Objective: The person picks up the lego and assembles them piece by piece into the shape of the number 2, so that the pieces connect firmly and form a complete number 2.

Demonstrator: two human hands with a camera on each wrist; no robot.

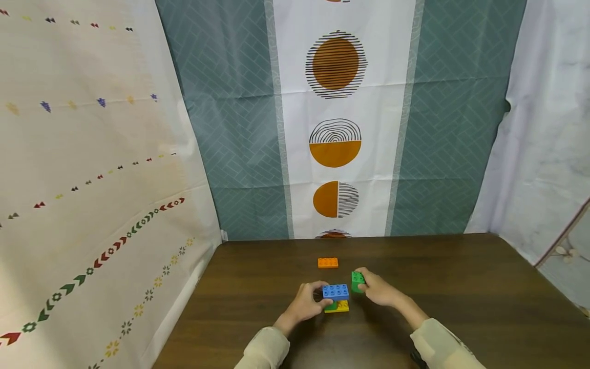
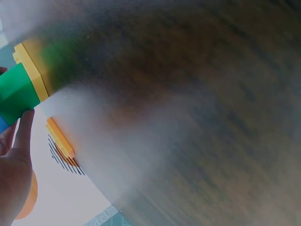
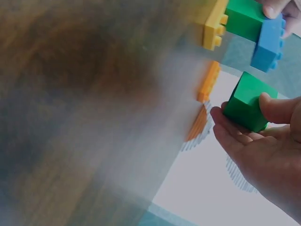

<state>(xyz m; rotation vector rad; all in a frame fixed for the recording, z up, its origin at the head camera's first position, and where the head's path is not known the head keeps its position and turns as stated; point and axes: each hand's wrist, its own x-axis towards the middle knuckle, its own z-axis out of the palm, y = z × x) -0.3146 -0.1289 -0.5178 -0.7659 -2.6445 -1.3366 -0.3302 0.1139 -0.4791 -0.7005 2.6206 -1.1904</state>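
Note:
A stack of toy building bricks stands on the table: a yellow brick (image 1: 342,308) at the bottom, a green block (image 3: 244,19) on one end of it, a blue brick (image 1: 335,292) across the top. My left hand (image 1: 304,302) grips the stack at its left end, thumb in front and fingers behind. To the right of the stack, my right hand (image 1: 379,290) pinches a second green block (image 1: 357,282) between thumb and fingers, off the table. In the right wrist view this held block (image 3: 249,101) is apart from the blue brick.
An orange brick (image 1: 328,263) lies on the brown table (image 1: 258,266), beyond the stack. Behind the table hangs a patterned curtain (image 1: 341,107); a pale cloth (image 1: 92,205) hangs along the left side. Part of a dark object (image 1: 418,359) shows beside the right sleeve.

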